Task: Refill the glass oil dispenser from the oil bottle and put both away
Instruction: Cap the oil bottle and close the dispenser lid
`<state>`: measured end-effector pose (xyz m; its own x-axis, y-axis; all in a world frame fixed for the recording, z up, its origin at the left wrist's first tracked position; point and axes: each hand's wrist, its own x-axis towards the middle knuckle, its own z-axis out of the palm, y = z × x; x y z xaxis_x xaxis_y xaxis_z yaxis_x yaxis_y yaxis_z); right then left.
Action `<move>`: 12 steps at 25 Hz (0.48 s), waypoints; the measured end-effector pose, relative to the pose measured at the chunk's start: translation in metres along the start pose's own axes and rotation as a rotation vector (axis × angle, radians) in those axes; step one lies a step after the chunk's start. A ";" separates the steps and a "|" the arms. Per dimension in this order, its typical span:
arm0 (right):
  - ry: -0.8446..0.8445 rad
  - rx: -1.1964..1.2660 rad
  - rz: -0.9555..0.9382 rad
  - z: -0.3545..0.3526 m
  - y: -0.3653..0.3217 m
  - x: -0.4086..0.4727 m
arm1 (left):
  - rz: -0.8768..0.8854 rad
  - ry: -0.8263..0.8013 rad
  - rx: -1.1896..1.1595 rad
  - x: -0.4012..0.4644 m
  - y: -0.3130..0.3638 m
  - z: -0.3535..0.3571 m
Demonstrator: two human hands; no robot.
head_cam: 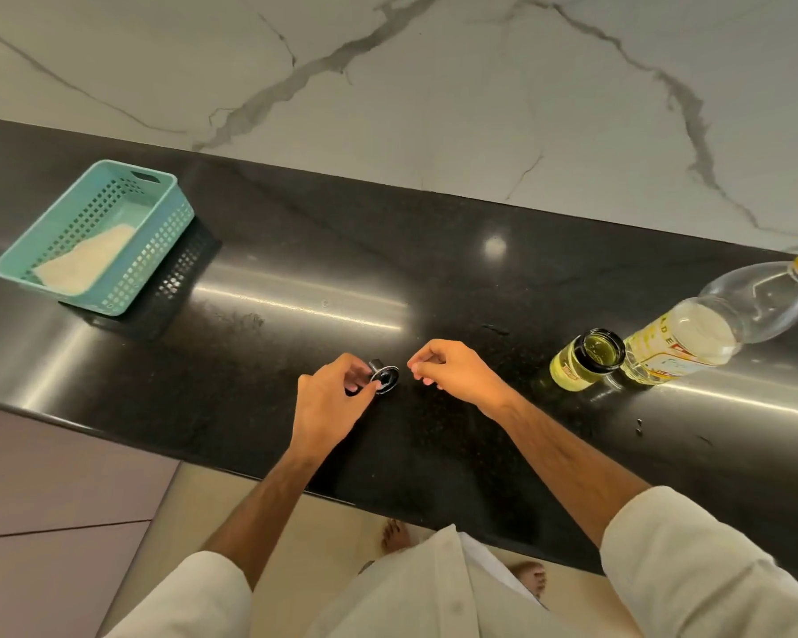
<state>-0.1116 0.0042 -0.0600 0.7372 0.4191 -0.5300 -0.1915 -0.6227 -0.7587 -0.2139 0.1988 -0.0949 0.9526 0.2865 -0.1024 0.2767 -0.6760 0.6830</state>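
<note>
One black counter [296, 250] fills the view, and on it at far left one teal basket [94, 232] with something pale lying inside. Over on the right, one oil bottle [705, 326], orange cap on, roughly half full, and touching it one glass oil dispenser [588, 359], mouth open, oil visible inside. Two hands at centre: the left hand [330, 400] pinches the one metal spout cap [383, 377] by its rim, just above the counter; the right hand [452, 368] hovers beside it, fingers loosely curled, holding nothing I can see. Looks like the capping step; next, carry that cap right and seat it squarely on the open mouth.
</note>
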 end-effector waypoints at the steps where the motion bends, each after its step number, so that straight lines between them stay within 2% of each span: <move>1: -0.006 0.015 0.012 0.001 -0.001 -0.001 | -0.008 0.011 0.011 0.001 0.000 0.001; 5: 0.005 0.128 0.039 -0.010 -0.004 -0.009 | -0.026 0.050 -0.121 0.007 0.012 -0.007; 12: -0.048 0.670 0.043 -0.085 -0.004 -0.052 | 0.244 -0.061 -0.367 0.037 0.119 -0.006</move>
<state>-0.0939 -0.0713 0.0033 0.6932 0.4422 -0.5692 -0.5920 -0.1011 -0.7995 -0.1469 0.1329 -0.0134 0.9932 0.1002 0.0588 -0.0101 -0.4296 0.9030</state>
